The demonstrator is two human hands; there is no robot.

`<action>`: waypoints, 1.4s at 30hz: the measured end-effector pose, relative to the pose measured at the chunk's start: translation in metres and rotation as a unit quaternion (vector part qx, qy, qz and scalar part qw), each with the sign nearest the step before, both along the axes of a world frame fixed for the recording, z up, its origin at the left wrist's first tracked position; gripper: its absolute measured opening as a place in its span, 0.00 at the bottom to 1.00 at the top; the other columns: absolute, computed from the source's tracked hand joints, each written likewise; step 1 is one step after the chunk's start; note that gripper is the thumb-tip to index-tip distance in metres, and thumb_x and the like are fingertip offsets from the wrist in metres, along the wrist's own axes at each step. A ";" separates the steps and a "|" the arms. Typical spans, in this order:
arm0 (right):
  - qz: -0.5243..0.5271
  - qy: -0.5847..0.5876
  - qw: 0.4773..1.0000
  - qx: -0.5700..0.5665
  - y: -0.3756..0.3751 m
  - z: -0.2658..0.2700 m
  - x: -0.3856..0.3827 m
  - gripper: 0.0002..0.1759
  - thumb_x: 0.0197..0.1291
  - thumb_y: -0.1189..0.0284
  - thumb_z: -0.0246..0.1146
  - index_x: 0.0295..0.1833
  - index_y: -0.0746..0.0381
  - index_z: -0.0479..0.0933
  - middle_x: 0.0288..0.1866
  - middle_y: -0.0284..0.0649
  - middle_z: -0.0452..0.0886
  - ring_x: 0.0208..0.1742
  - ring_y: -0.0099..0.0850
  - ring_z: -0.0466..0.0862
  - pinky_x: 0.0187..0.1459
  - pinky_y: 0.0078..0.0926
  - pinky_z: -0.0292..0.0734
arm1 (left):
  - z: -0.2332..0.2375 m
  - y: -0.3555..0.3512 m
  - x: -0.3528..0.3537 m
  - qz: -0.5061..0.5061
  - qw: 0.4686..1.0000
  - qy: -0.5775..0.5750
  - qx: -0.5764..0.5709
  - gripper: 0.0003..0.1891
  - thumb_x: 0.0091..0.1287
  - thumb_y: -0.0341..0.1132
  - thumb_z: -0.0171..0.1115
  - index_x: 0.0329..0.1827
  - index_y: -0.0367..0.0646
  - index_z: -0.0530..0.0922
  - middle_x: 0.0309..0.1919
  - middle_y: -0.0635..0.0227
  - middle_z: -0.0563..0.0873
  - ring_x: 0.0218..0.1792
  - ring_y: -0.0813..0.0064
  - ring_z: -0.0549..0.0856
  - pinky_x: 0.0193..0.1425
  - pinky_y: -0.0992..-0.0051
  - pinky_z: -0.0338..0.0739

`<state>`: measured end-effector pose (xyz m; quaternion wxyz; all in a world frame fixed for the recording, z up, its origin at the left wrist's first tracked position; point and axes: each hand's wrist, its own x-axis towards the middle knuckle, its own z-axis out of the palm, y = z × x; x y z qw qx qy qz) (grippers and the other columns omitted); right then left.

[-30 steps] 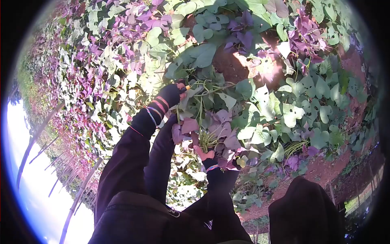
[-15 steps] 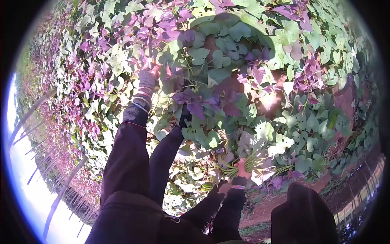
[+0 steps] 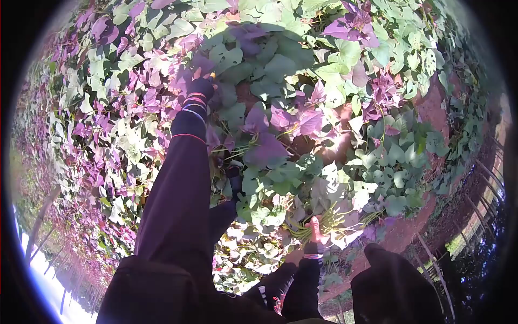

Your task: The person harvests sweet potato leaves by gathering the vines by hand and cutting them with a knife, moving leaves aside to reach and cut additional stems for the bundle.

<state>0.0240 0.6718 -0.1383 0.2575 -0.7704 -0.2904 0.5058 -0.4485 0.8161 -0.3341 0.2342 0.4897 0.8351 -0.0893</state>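
My left hand point(image 3: 204, 81) reaches far forward into purple and green leafy vines point(image 3: 181, 86) that look like sweet potato. Its dark sleeve or glove covers the back of the hand, with several coloured bands around the wrist. Fingertips show apart at the leaves, one with a yellow spot, but what lies between them is hidden. Nearer my body, my right hand point(image 3: 316, 232) is closed around a bunch of leaf stems point(image 3: 339, 224). The pale stalks fan out to both sides, with broad leaves hanging from them.
Large purple leaves point(image 3: 267, 151) stand between my hands. Bare reddish soil point(image 3: 431, 110) shows at the right. My dark-clothed leg point(image 3: 222, 216) is among the vines, and thin poles point(image 3: 431, 264) stand at the lower right. A round shadow falls across the upper middle.
My left hand has moved slightly farther forward into the leaves, and its back has turned dark in shadow. The view has shifted. My right hand keeps its hold on the stems.
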 end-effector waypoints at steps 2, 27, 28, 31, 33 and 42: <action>-0.030 0.060 0.998 -0.006 -0.004 -0.003 -0.014 0.13 0.48 0.74 0.61 0.39 0.65 0.69 0.27 0.34 0.72 0.24 0.22 0.73 0.25 0.18 0.71 | -0.002 -0.004 -0.005 0.045 0.992 -0.066 0.095 0.27 0.50 0.43 0.58 0.52 0.40 0.67 0.53 0.53 0.67 0.56 0.61 0.65 0.60 0.71 0.58; 0.163 0.343 0.885 -0.269 -0.019 -0.009 -0.075 0.21 0.38 0.86 0.58 0.44 0.67 0.67 0.31 0.37 0.74 0.33 0.29 0.76 0.38 0.26 0.73 | 0.263 -0.204 0.191 0.009 0.916 -0.322 0.239 0.20 0.48 0.31 0.62 0.47 0.46 0.72 0.33 0.64 0.77 0.28 0.70 0.78 0.32 0.76 0.72; 0.192 0.277 0.892 -0.302 -0.017 0.000 -0.074 0.23 0.38 0.87 0.57 0.46 0.67 0.66 0.32 0.39 0.74 0.33 0.30 0.77 0.38 0.26 0.73 | 0.247 -0.210 0.178 0.021 0.945 -0.267 0.187 0.17 0.49 0.36 0.62 0.42 0.45 0.74 0.26 0.64 0.78 0.21 0.69 0.77 0.24 0.74 0.70; 0.191 0.247 0.899 -0.307 -0.032 0.003 -0.056 0.24 0.39 0.88 0.55 0.48 0.67 0.66 0.33 0.39 0.74 0.34 0.29 0.76 0.39 0.25 0.73 | 0.177 -0.235 0.149 0.098 0.982 -0.159 0.020 0.17 0.53 0.51 0.54 0.31 0.44 0.75 0.17 0.60 0.76 0.21 0.62 0.77 0.26 0.68 0.69; 0.217 0.246 0.894 -0.306 -0.043 -0.003 -0.035 0.23 0.40 0.86 0.60 0.47 0.65 0.69 0.35 0.35 0.76 0.35 0.21 0.75 0.38 0.19 0.74 | 0.166 -0.218 0.143 0.085 0.966 -0.209 -0.128 0.20 0.52 0.53 0.54 0.35 0.44 0.76 0.22 0.58 0.78 0.26 0.59 0.78 0.31 0.67 0.70; 0.213 0.317 0.878 -0.287 -0.053 0.020 0.006 0.25 0.39 0.88 0.54 0.49 0.68 0.65 0.33 0.38 0.73 0.34 0.27 0.76 0.39 0.22 0.72 | 0.118 -0.275 0.170 -0.107 0.944 -0.189 -0.248 0.13 0.56 0.49 0.49 0.38 0.55 0.76 0.30 0.62 0.79 0.33 0.64 0.79 0.37 0.69 0.73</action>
